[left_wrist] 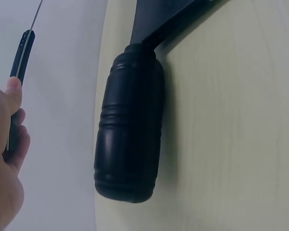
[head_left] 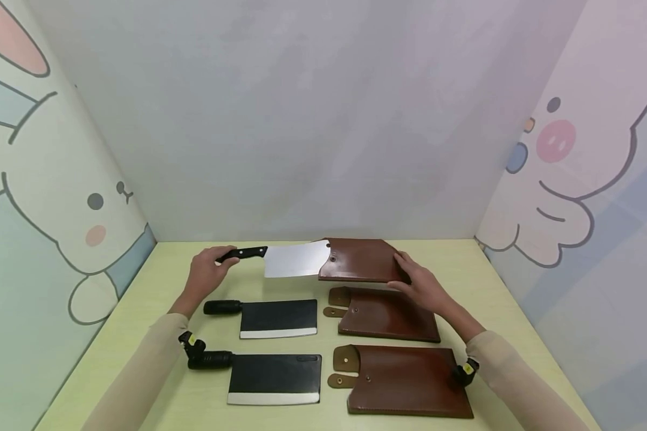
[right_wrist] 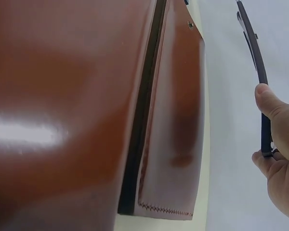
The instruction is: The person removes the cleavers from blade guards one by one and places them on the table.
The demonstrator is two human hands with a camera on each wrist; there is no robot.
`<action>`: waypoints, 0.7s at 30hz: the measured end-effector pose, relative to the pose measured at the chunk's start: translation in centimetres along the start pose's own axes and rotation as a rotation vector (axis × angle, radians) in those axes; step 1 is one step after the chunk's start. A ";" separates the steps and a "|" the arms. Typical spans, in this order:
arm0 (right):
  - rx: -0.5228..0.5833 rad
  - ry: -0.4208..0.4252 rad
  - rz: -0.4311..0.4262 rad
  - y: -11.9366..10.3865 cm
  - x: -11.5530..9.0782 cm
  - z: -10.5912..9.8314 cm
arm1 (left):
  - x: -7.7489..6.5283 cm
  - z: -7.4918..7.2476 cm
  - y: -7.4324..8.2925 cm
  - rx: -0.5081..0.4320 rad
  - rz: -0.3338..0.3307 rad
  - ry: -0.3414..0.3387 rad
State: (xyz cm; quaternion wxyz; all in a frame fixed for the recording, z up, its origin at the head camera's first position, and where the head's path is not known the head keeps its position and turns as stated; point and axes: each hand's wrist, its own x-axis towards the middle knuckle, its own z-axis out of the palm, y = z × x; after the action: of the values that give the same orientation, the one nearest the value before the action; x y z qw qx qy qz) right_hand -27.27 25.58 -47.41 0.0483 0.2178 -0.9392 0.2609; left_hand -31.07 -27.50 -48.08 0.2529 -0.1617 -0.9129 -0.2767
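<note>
My left hand (head_left: 206,270) grips the black riveted handle (head_left: 252,252) of a cleaver with a bright silver blade (head_left: 296,260). It is held above the table, blade pointing right. The blade's front end overlaps the open end of a brown leather sheath (head_left: 358,260) in the head view. At the sheath's far right end my right hand (head_left: 417,281) pinches it, thumb on one face and fingers on the other. In the right wrist view this raised sheath (right_wrist: 256,53) appears edge-on, clear of the table.
Two black-bladed cleavers (head_left: 278,317) (head_left: 275,376) lie on the pale wooden table (head_left: 140,335), handles to the left. Beside them on the right lie two brown leather sheaths (head_left: 393,317) (head_left: 410,383) with strap ends facing left. A grey wall (head_left: 313,120) stands behind.
</note>
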 end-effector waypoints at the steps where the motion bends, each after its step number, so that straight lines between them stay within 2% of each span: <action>1: 0.000 -0.001 0.000 0.1 0.0 -0.1 | 0.0 -0.1 -0.1 -0.001 0.003 -0.002; 21: -0.013 -0.009 -0.002 1.5 -0.1 -1.4 | 0.4 -1.1 -1.4 -0.004 -0.006 -0.016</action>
State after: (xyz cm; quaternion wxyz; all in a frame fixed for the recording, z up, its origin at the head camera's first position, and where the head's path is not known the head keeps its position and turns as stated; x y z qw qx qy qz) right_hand -27.84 27.48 -46.97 0.0456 0.2198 -0.9409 0.2537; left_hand -31.60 -29.16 -47.69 0.2447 -0.1616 -0.9147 -0.2780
